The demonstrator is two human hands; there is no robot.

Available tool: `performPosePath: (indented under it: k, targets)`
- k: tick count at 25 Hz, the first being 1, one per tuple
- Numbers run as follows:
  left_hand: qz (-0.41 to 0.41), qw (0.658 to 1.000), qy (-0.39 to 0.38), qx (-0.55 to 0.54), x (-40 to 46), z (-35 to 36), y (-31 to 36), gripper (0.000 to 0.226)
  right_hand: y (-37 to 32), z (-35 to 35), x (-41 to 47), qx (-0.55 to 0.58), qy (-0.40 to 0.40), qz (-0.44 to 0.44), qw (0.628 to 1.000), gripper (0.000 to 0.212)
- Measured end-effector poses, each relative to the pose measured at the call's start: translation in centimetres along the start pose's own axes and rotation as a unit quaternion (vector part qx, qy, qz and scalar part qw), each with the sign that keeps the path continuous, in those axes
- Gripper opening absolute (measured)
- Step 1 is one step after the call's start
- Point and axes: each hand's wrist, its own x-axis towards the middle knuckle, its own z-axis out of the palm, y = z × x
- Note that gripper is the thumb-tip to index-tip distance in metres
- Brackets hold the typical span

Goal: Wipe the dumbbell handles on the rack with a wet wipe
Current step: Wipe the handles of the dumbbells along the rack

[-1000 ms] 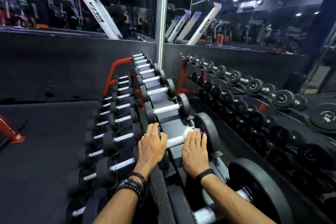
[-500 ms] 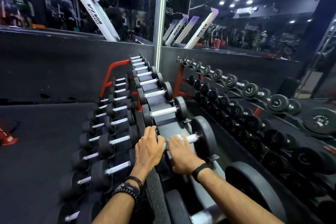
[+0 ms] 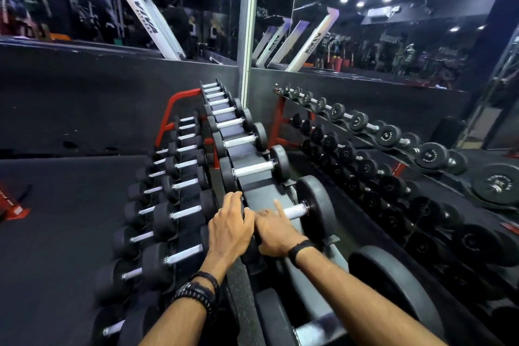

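The handle [image 3: 295, 210] is gripped by the right hand [image 3: 276, 234] near the rack [image 3: 259, 194] front edge — wipe unseen; the left hand [image 3: 230, 229] rests open on the plate. Rigid, heavy — best left racked.

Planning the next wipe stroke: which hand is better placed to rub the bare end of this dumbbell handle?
Right. The right hand already lies on the handle beside the bare stretch, while the left hand rests on the dumbbell's left weight.
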Motion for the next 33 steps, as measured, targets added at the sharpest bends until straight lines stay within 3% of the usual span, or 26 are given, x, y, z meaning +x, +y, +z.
performPosePath:
  k: [3,5,10,11,13,15,17,19,21,24,28,30,33]
  targets:
    - [0.006,1.0,0.002,0.005,0.0,0.0,0.1,0.032,3.7,1.3,-1.2,-0.07,0.127,0.093,0.985,0.033]
    - [-0.003,1.0,0.007,0.001,0.1,0.2,0.1,0.033,2.9,2.3,-1.7,-0.101,0.148,0.151,0.972,0.035]
    - [-0.003,1.0,0.007,-0.009,0.2,0.3,-0.1,0.034,-0.9,3.9,-1.6,-0.009,0.051,0.049,0.997,0.075]
    - [0.0,1.0,0.008,-0.006,0.3,0.3,-0.1,0.032,0.0,3.5,-1.9,-0.029,0.068,0.051,0.996,0.071]
    - [0.001,1.0,0.011,-0.002,0.3,0.5,-0.1,0.029,1.7,3.1,-2.6,-0.043,0.112,0.166,0.979,0.064]
    - [-0.004,1.0,0.013,-0.002,0.4,0.6,0.0,0.029,1.2,2.5,-2.9,0.008,0.072,0.221,0.973,0.069]
    - [-0.007,1.0,0.01,-0.006,0.4,0.6,-0.1,0.031,-1.0,3.0,-2.8,0.098,0.004,0.18,0.979,0.089]
    - [-0.008,1.0,0.011,-0.011,0.3,0.5,0.0,0.029,-2.7,2.6,-3.0,0.139,-0.016,0.11,0.984,0.101]
    - [-0.009,1.0,0.01,-0.006,0.3,0.4,0.1,0.031,-2.3,2.3,-3.3,0.163,-0.017,0.131,0.978,0.105]
    - [-0.007,1.0,0.008,0.001,0.4,0.6,-0.1,0.03,-1.0,1.4,-3.1,0.31,0.01,0.262,0.914,0.107]
    - [-0.015,1.0,0.007,0.0,0.6,0.7,-0.1,0.033,-3.1,1.6,-1.9,0.558,-0.014,0.237,0.795,0.106]
    - [-0.02,1.0,0.001,-0.001,0.6,0.6,0.0,0.032,-3.8,1.5,-2.0,0.656,-0.035,0.214,0.723,0.09]
    - [-0.016,1.0,-0.001,-0.003,0.5,0.4,-0.1,0.031,-1.9,-0.2,-1.6,0.77,0.079,0.238,0.587,0.057]
